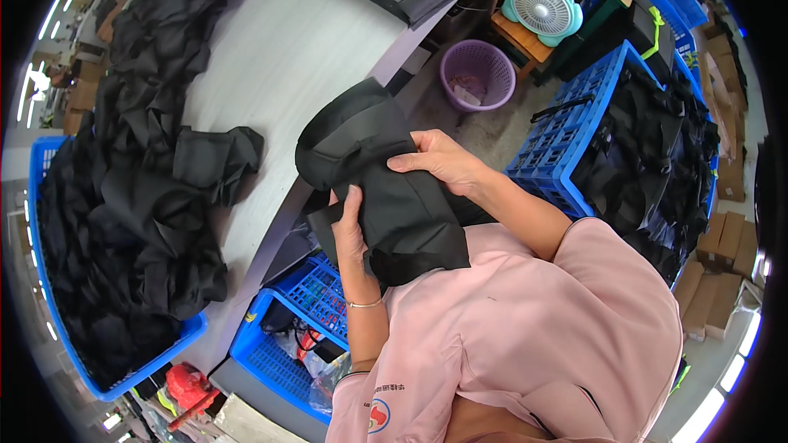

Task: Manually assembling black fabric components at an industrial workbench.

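While clamping the black fabric piece (410, 213) in left hand (350, 234) and right hand (451, 166), probably from underneath too, could let the loose flap (336, 143) just beyond the grip twist or sag if pinched unevenly.

Arms (524, 207) bent, right fingers (425, 139) gripping, left thumb (353, 202) upright, apparently pressing
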`<action>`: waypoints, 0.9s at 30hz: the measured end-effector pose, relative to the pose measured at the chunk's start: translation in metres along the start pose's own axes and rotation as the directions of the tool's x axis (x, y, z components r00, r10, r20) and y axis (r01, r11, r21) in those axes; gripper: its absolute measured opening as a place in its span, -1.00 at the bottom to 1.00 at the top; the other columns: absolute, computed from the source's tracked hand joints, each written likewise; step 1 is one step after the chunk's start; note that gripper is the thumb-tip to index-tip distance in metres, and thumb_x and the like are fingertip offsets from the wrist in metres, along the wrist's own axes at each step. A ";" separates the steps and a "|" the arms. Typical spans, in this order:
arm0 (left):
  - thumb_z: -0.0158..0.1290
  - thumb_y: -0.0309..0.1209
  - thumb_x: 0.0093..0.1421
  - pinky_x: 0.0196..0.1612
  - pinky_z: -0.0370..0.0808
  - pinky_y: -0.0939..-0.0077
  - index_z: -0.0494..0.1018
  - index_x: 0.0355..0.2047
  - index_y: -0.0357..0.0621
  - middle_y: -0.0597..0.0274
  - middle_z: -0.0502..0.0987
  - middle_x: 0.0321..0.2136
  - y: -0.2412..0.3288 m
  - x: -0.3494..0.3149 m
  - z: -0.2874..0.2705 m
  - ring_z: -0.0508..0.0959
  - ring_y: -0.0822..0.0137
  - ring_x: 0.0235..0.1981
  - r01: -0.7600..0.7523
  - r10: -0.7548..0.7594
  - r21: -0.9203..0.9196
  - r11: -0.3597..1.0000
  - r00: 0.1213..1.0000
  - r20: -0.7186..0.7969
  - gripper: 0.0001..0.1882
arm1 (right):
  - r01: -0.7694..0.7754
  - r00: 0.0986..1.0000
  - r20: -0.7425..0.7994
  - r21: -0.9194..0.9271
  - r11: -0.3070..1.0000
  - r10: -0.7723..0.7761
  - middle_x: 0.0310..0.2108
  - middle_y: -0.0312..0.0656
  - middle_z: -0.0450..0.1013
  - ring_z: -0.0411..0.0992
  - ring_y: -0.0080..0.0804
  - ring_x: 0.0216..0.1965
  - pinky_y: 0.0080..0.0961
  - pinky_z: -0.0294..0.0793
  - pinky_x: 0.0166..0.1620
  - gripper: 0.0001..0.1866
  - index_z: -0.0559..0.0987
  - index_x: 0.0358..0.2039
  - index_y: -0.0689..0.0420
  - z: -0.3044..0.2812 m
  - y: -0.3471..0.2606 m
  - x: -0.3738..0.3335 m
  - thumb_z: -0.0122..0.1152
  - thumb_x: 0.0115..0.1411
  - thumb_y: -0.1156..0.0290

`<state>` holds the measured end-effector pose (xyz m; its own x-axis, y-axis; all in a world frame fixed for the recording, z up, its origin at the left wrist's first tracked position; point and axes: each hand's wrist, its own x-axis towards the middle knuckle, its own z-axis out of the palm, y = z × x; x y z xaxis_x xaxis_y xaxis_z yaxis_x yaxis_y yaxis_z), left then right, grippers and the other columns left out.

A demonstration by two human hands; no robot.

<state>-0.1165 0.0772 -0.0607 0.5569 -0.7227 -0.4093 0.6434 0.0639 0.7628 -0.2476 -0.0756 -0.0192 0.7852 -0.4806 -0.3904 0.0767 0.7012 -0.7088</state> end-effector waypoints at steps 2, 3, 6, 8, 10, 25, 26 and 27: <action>0.21 -0.41 0.21 0.14 0.44 0.42 0.39 0.14 -0.29 0.13 0.50 0.05 0.001 -0.007 0.014 0.50 0.31 0.04 -0.054 0.051 0.066 0.996 0.998 0.042 -0.50 | 0.129 0.976 -0.089 -0.512 0.849 -0.201 -0.46 -0.05 0.52 0.49 -0.50 -0.39 -0.42 0.49 -0.28 -0.69 0.58 -0.38 0.26 -0.015 -0.002 0.004 0.44 0.06 0.27; 0.23 -0.44 0.18 0.14 0.44 0.41 0.40 0.14 -0.29 0.13 0.51 0.04 0.002 -0.008 0.018 0.51 0.31 0.03 -0.099 0.096 0.208 0.973 0.995 0.026 -0.48 | 0.119 0.921 -0.068 -0.889 0.443 -0.383 -0.57 0.03 0.45 0.44 -0.49 -0.50 -0.36 0.43 -0.39 -0.61 0.53 -0.51 0.26 -0.024 -0.002 0.005 0.47 0.00 0.19; 0.26 -0.54 0.13 0.11 0.45 0.43 0.42 0.12 -0.29 0.12 0.53 0.00 -0.002 -0.011 0.018 0.54 0.30 -0.02 -0.124 0.137 0.292 0.948 0.990 -0.024 -0.48 | 0.289 0.760 0.032 -0.911 0.294 -0.649 -0.57 0.05 0.40 0.36 0.14 -0.50 -0.14 0.35 -0.45 -0.56 0.40 -0.51 0.20 0.004 0.022 -0.003 0.41 -0.01 0.11; 0.22 -0.58 0.14 0.08 0.49 0.39 0.41 0.11 -0.28 0.12 0.53 0.01 -0.009 -0.008 0.013 0.54 0.29 -0.02 -0.135 0.138 0.273 0.953 0.990 0.007 -0.50 | 0.294 0.789 0.131 -0.938 0.182 -0.600 -0.54 0.02 0.44 0.44 0.13 -0.43 -0.06 0.37 -0.43 -0.62 0.39 -0.41 0.16 0.015 0.035 -0.009 0.33 0.09 0.14; 0.15 -0.56 0.21 0.05 0.53 0.32 0.41 0.11 -0.26 0.10 0.52 0.03 -0.007 -0.018 0.015 0.54 0.27 -0.02 -0.069 0.086 0.193 0.979 0.993 -0.077 -0.56 | 0.222 0.835 0.078 -0.954 0.202 -0.545 -0.49 0.05 0.48 0.47 0.17 -0.39 -0.02 0.40 -0.37 -0.62 0.40 -0.36 0.16 0.007 0.031 -0.010 0.30 0.13 0.11; -0.01 -0.14 0.38 0.02 0.56 0.38 0.10 0.37 -0.16 -0.07 0.28 0.27 -0.025 -0.027 0.052 0.47 0.16 0.15 -0.029 -0.050 0.214 0.976 0.933 0.356 -0.34 | 0.454 0.850 -0.145 -0.288 0.843 -0.507 -0.07 -0.11 0.55 0.45 -0.36 0.04 -0.40 0.39 0.15 -0.31 0.50 0.09 0.21 -0.141 0.024 -0.080 0.06 0.27 -0.18; 0.02 -0.18 0.36 -0.05 0.59 0.32 0.05 0.39 -0.17 -0.12 0.24 0.29 -0.018 -0.032 0.065 0.50 0.09 0.11 -0.089 -0.009 0.230 0.969 0.921 0.391 -0.30 | 0.395 0.842 -0.352 -0.113 0.911 -0.409 -0.06 -0.09 0.57 0.45 -0.36 0.02 -0.36 0.38 0.16 -0.47 0.57 -0.04 0.20 -0.159 0.009 -0.088 -0.04 0.33 -0.03; 0.02 -0.22 0.36 -0.05 0.59 0.33 0.03 0.39 -0.19 -0.11 0.24 0.29 -0.016 -0.030 0.063 0.50 0.11 0.11 -0.071 -0.021 0.233 0.970 0.928 0.373 -0.30 | 0.375 0.769 -0.518 -0.111 0.920 -0.375 -0.08 -0.09 0.56 0.47 -0.29 -0.02 -0.29 0.43 0.13 -0.45 0.57 -0.04 0.22 -0.179 -0.010 -0.099 -0.02 0.31 -0.04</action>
<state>-0.1765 0.0545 -0.0294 0.3073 -0.9283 -0.2092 0.4622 -0.0466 0.8856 -0.4364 -0.1289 -0.0789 0.2570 -0.9054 -0.3381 0.2964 0.4068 -0.8641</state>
